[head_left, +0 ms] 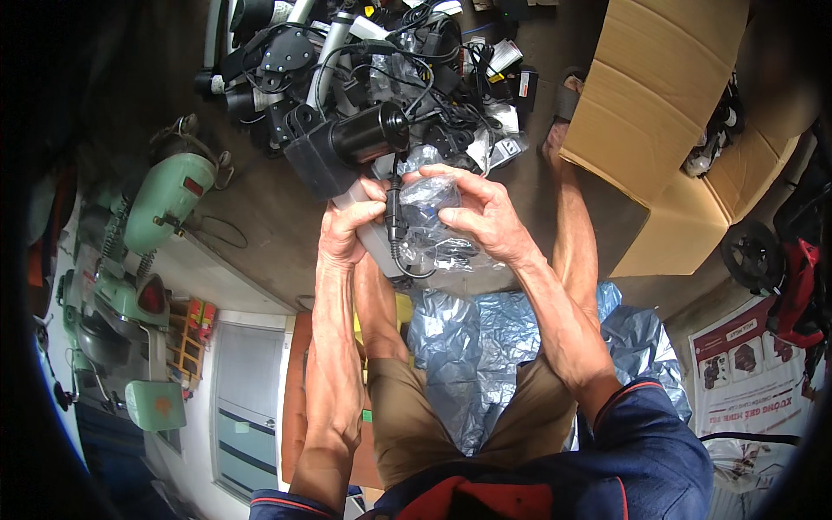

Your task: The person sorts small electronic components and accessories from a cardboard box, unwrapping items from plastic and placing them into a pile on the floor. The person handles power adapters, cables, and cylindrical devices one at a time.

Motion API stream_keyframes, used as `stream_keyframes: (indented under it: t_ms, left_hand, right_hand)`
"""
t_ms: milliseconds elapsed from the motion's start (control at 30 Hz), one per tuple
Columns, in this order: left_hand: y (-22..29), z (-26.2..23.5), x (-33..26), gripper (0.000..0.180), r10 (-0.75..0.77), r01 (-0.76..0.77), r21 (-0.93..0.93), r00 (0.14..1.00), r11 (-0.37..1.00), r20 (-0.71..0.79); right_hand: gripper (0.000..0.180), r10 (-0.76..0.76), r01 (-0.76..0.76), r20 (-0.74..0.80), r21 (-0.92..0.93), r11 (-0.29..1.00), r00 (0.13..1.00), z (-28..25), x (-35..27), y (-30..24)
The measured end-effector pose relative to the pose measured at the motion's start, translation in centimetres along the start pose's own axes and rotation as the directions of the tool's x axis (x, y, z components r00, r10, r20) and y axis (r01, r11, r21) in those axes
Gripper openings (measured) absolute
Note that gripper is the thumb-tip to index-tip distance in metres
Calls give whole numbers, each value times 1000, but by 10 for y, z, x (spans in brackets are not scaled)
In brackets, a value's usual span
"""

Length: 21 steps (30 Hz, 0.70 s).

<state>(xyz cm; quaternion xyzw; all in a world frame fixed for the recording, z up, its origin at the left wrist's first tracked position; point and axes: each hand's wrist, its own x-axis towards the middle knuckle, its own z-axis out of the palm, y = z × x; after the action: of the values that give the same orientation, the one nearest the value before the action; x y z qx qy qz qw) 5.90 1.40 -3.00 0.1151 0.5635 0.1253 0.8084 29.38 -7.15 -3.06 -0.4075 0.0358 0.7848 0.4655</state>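
My left hand [345,227] is closed around the pale grey tube of a linear actuator. Its black cylindrical motor [368,134] and black gear housing [319,163] stick out beyond my fingers. A black cable with a thick connector [394,212] hangs by my left thumb and loops toward my right side. Between the thumb and fingers of my right hand [490,217] is a crumpled clear plastic bag [429,208]. Dark parts show through the bag, but I cannot tell what they are. The lower end of the tube is partly hidden.
A heap of actuators, cables and small boxes [381,69] covers the floor ahead. At the right stands an open cardboard box [650,104] with dark parts inside. Silvery-blue plastic sheeting [503,338] lies between my legs. Green scooters [169,204] stand at the left.
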Motion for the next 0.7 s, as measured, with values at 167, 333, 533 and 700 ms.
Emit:
stream_keyframes:
  t_ms: [167, 333, 533, 700]
  left_hand:
    - [-2, 6, 6, 20, -14, 14, 28, 1000, 1000, 5]
    - [-4, 8, 9, 18, -17, 17, 43, 1000, 999, 11]
    - [-3, 15, 8, 19, -9, 11, 65, 1000, 998, -24]
    - [-5, 13, 10, 19, -23, 22, 53, 1000, 998, 19]
  right_hand:
    - [58, 5, -5, -41, 1, 1000, 999, -4, -1, -4]
    - [58, 5, -7, -37, -61, 998, 999, -7, -2, -9]
    - [57, 30, -32, -39, -53, 998, 999, -9, -3, -13]
    - [55, -14, 12, -24, -70, 998, 1000, -11, -2, -8]
